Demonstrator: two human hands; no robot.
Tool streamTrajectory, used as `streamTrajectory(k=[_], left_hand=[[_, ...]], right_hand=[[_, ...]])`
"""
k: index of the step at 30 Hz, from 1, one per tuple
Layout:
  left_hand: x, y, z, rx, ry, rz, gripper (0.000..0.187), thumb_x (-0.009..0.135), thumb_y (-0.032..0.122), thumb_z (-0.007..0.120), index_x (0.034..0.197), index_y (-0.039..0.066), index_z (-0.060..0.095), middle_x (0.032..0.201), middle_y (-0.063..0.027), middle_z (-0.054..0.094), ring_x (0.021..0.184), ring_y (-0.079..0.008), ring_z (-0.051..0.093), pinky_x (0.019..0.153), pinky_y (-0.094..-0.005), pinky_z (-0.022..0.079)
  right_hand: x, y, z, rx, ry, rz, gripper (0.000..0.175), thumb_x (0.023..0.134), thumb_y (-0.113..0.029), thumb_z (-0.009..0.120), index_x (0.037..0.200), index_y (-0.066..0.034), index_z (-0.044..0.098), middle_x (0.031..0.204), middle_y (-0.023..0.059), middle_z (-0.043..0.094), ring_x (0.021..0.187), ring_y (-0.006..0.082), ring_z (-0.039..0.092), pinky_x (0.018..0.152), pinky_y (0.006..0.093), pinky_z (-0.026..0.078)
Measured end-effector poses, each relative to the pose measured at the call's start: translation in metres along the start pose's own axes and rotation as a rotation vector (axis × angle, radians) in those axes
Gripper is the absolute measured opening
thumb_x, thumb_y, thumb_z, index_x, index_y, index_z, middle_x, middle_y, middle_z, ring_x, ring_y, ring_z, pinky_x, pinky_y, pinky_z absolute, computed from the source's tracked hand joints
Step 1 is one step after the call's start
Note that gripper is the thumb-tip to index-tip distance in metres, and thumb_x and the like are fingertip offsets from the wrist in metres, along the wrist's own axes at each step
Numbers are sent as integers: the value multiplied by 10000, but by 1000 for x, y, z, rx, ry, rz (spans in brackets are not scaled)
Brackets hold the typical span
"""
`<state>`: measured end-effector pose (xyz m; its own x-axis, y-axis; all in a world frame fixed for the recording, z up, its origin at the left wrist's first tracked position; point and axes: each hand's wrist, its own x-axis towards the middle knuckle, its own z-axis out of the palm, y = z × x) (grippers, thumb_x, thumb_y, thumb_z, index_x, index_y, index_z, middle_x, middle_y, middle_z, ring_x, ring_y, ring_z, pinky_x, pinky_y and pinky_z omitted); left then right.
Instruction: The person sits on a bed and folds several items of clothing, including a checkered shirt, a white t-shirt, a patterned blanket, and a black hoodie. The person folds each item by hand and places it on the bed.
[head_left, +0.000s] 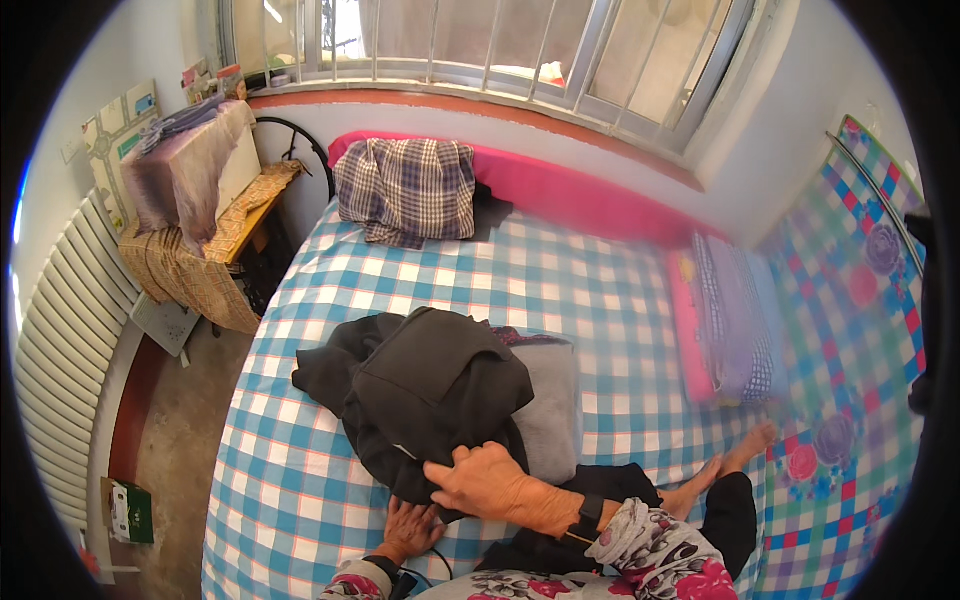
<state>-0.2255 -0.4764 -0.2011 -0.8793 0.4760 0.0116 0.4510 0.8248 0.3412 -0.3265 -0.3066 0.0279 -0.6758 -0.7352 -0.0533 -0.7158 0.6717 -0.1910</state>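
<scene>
A bunched black garment (442, 367) lies in the middle of the checked bedsheet (622, 300), with a flat pocket-like panel uppermost. My right hand (484, 480) pinches its near edge, close to a small white tag. Just to the left, my left hand (411, 529) rests palm down on the sheet, its fingertips at the garment's near edge. Partly under the black garment is a folded grey cloth (551, 405), and a dark patterned fabric (517, 337) shows between the two.
A plaid garment (409, 187) lies at the bed's far end beside a pink cloth (577, 191). Folded bedding (731, 322) is stacked on the right. To the left stand a cloth-covered table (195, 277) and a radiator (75, 360). My legs (600, 495) stretch to the right.
</scene>
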Motion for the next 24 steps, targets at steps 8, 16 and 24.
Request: streamTrajectory(k=[8, 16, 24], left_hand=[[3, 8, -4, 127, 126, 77, 518, 776, 422, 554, 1182, 101, 585, 1234, -99, 522, 1253, -333, 353, 1056, -543, 183], [15, 17, 10, 223, 304, 258, 422, 809, 335, 594, 1117, 46, 592, 1137, -95, 595, 1058, -270, 544, 924, -424, 396], [76, 117, -63, -1151, 98, -235, 390, 926, 265, 472, 1206, -2, 518, 1194, -103, 576, 1077, -178, 526, 938, -329, 413]], right_hand=[[-100, 69, -75, 988, 515, 146, 133, 738, -72, 620, 858, -14, 616, 711, 15, 573, 663, 86, 519, 589, 253, 427], [-385, 112, -21, 806, 449, 608, 156, 716, -78, 611, 843, 11, 611, 771, 71, 611, 719, 112, 574, 631, 258, 453], [-441, 137, 81, 586, 542, 891, 274, 782, -162, 638, 993, 10, 604, 880, 124, 648, 826, 203, 619, 746, 315, 486]])
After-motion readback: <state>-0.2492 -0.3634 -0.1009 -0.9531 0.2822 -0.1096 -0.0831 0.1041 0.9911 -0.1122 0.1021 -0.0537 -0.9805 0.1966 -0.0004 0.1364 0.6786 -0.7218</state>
